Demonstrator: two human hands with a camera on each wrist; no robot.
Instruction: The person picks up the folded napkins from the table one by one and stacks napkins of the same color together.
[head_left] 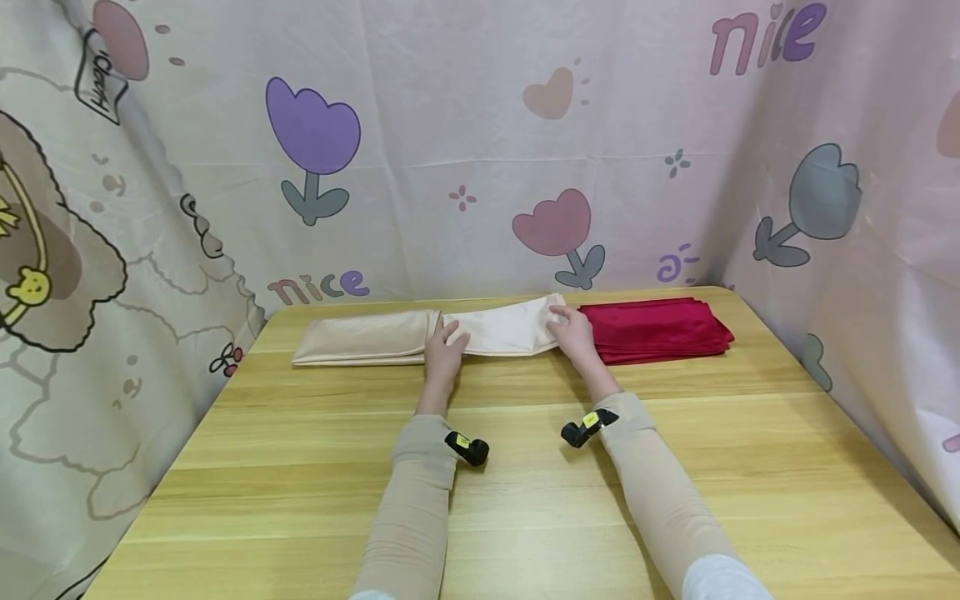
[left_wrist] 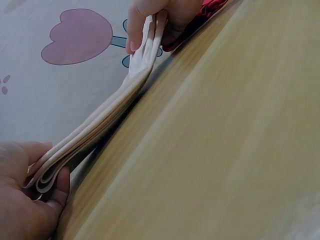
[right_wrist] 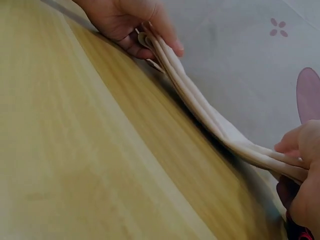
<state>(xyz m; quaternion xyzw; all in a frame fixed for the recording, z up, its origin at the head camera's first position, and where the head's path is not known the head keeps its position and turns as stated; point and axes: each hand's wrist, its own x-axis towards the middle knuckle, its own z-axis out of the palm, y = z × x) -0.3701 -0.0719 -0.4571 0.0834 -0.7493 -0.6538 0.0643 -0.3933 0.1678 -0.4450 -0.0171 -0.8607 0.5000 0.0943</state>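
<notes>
A folded white satin cloth [head_left: 498, 329] spans the gap between my two hands near the table's back edge. My left hand [head_left: 444, 354] pinches its left end, thumb above and fingers beneath, as the left wrist view shows. At the other end my right hand [head_left: 573, 333] grips the layers the same way. In the right wrist view the stacked cloth layers [right_wrist: 200, 110] sag a little and hang just off the wood. Left of it lies a folded beige satin cloth [head_left: 367, 337]; to the right, a folded dark red cloth [head_left: 652, 331] sits close to my right hand.
The wooden table [head_left: 525, 517] stretches toward me beneath both forearms. Behind it hangs a printed curtain [head_left: 442, 108], close to the back edge, with more curtain on either side. A small black camera sits on each wrist.
</notes>
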